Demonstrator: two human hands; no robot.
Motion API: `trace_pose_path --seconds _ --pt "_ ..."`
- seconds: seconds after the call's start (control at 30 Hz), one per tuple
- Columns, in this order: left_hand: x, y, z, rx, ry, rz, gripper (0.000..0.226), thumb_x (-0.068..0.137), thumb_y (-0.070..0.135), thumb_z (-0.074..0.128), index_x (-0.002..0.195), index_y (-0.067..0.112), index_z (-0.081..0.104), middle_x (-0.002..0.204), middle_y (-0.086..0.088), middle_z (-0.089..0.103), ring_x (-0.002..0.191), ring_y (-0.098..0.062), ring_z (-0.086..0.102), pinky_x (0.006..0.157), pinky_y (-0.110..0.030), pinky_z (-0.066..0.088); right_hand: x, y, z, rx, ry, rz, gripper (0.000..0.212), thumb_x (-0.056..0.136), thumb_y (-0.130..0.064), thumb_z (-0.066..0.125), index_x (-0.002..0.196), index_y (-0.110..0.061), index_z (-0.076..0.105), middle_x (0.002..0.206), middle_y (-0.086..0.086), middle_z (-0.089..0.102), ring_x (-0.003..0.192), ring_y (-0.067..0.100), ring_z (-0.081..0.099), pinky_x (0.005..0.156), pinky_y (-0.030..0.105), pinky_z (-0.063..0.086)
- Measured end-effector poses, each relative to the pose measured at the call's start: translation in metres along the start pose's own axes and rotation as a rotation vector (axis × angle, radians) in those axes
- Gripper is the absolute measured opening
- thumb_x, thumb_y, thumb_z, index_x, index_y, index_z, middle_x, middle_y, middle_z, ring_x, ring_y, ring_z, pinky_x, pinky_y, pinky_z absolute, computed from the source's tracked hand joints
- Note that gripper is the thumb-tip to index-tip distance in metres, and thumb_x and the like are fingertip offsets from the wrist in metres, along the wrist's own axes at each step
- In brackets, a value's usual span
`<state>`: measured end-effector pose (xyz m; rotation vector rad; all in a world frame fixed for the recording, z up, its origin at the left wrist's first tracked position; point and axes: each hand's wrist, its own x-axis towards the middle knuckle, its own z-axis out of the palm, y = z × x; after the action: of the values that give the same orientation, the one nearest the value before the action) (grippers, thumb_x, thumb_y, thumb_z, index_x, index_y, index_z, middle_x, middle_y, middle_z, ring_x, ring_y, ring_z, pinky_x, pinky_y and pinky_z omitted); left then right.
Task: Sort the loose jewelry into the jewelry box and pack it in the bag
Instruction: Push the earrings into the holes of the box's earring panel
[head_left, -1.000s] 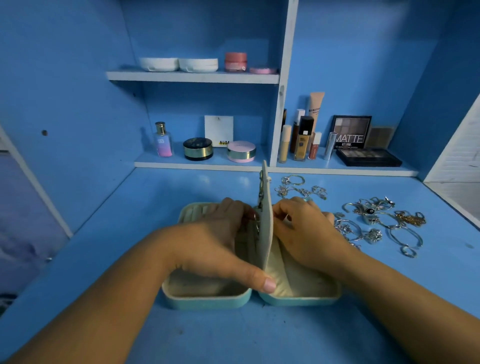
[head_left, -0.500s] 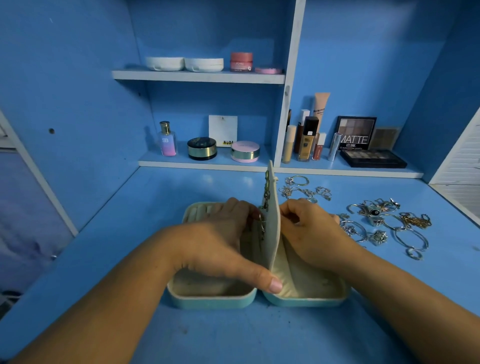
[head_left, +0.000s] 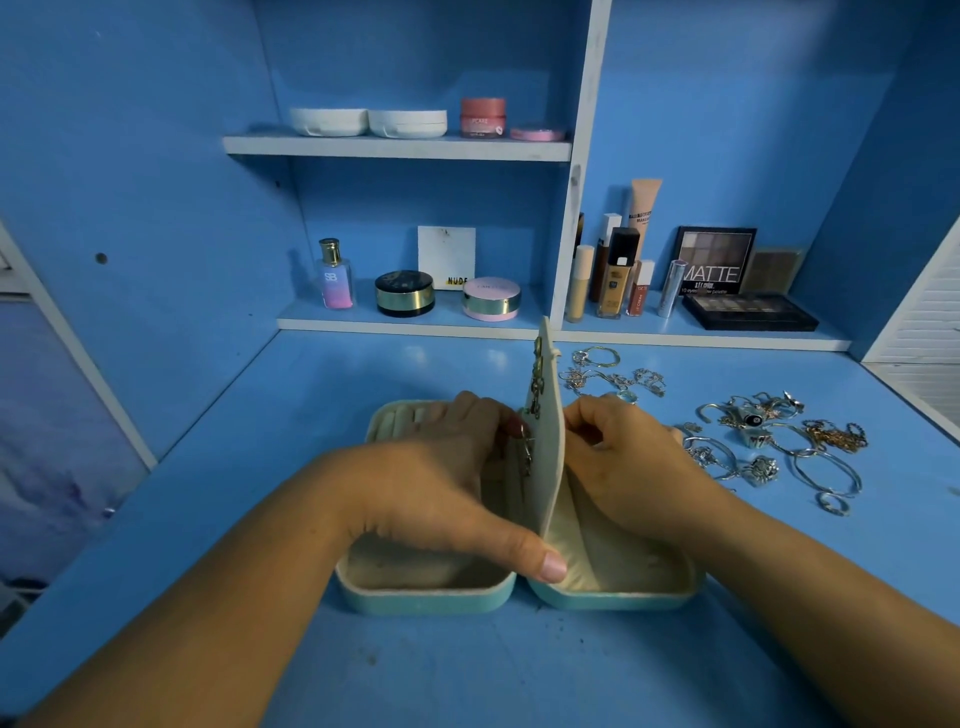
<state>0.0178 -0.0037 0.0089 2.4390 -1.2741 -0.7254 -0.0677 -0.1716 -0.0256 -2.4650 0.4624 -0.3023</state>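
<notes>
Jewelry box (head_left: 426, 597) lies open on the worktop (head_left: 467, 670), soft cream flap (head_left: 551, 467) upright; my left fingers (head_left: 493, 418) pinch a light, dangling earring (head_left: 527, 457) at its left face, right fingers (head_left: 592, 413) curl behind, grip hidden; snaggy stuff, I'd hold it by the hook.

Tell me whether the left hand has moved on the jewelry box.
No. The left hand keeps its place on the jewelry box, thumb at the middle flap's near end.

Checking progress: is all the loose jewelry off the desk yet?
No, loose jewelry lies on the desk to the right of the open jewelry box.
</notes>
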Motion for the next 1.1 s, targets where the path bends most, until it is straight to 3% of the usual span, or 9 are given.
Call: trace_pose_path --seconds 0.3,0.47,0.6,0.7,0.8,0.97,1.1 --pt "-0.001 0.0 0.0 0.011 -0.001 -0.001 0.112 0.035 0.085 0.063 0.132 0.041 0.029 0.125 0.022 0.038 0.122 -0.003 0.041 0.105 -0.038 0.042 -0.001 -0.001 0.003 -0.007 0.018 0.022 0.018 0.096 -0.039 0.046 0.089 -0.032 0.061 0.089 -0.015 0.063 0.093 0.009 0.053 0.088 0.033 0.02" --pt "-0.001 0.0 -0.001 0.019 0.009 0.004 0.113 0.034 0.086 0.061 0.133 0.041 0.029 0.124 0.023 0.037 0.123 -0.002 0.04 0.106 -0.037 0.041 -0.004 -0.005 0.008 -0.021 0.036 0.011 0.021 0.097 -0.034 0.044 0.082 -0.033 0.058 0.079 -0.014 0.061 0.086 0.008 0.052 0.087 0.035 0.023" --pt "-0.001 0.0 -0.001 0.006 0.005 0.007 0.111 0.035 0.085 0.062 0.132 0.042 0.03 0.122 0.024 0.038 0.122 -0.001 0.041 0.105 -0.037 0.041 -0.003 -0.005 0.011 -0.043 0.035 -0.015 0.024 0.097 -0.033 0.042 0.074 -0.036 0.048 0.086 -0.015 0.053 0.095 0.011 0.047 0.087 0.035 0.018" --pt "-0.001 -0.002 0.0 -0.015 0.005 0.016 0.11 0.035 0.085 0.064 0.132 0.044 0.03 0.123 0.024 0.038 0.123 -0.001 0.041 0.105 -0.038 0.042 -0.003 -0.007 0.013 -0.066 0.047 -0.045 0.018 0.098 -0.035 0.04 0.083 -0.035 0.051 0.093 -0.013 0.049 0.098 0.011 0.042 0.088 0.033 0.016" --pt "0.0 -0.004 0.0 -0.029 -0.002 0.025 0.113 0.036 0.085 0.065 0.134 0.043 0.029 0.126 0.024 0.038 0.125 -0.002 0.04 0.106 -0.038 0.042 -0.003 -0.007 0.009 -0.043 0.042 -0.079 0.013 0.096 -0.037 0.045 0.088 -0.036 0.055 0.098 -0.011 0.051 0.099 0.011 0.044 0.092 0.035 0.023" --pt "0.0 -0.002 0.0 -0.021 0.004 0.015 0.112 0.035 0.084 0.064 0.133 0.042 0.03 0.125 0.024 0.039 0.123 0.0 0.041 0.105 -0.035 0.042 -0.006 -0.006 -0.003 -0.11 0.069 -0.164 0.026 0.088 -0.037 0.06 0.071 -0.044 0.042 0.096 -0.013 0.048 0.099 0.01 0.042 0.092 0.036 0.032" --pt "0.0 -0.001 0.0 -0.017 0.001 0.016 0.11 0.036 0.085 0.064 0.132 0.043 0.029 0.124 0.024 0.039 0.123 -0.001 0.042 0.105 -0.036 0.042 -0.002 -0.005 0.001 -0.121 0.055 -0.224 0.014 0.09 -0.033 0.058 0.083 -0.037 0.046 0.095 -0.011 0.044 0.097 0.011 0.041 0.092 0.037 0.036"
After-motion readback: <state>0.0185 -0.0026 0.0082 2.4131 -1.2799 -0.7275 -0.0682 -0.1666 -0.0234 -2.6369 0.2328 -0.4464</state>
